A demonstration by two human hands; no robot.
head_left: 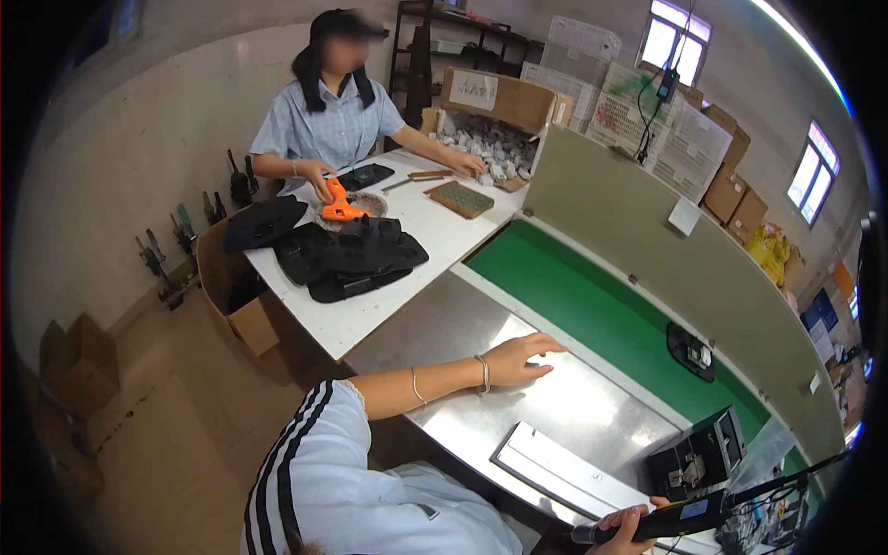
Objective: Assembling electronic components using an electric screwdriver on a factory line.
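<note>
My left hand reaches over the steel worktop, its fingers loosely apart and holding nothing. It is near the edge of the green conveyor belt. At the lower right, my right hand is wrapped round a black electric screwdriver, which lies nearly level with its tip pointing left and a cable off its back end. Between my hands a flat white panel with a dark edge lies on the worktop. A black case with metal latches stands tilted beyond the screwdriver.
Across the white table, a co-worker holds an orange glue gun beside a pile of black plastic parts. A carton of small pale parts stands behind. A black part sits on the belt, bounded by a beige partition.
</note>
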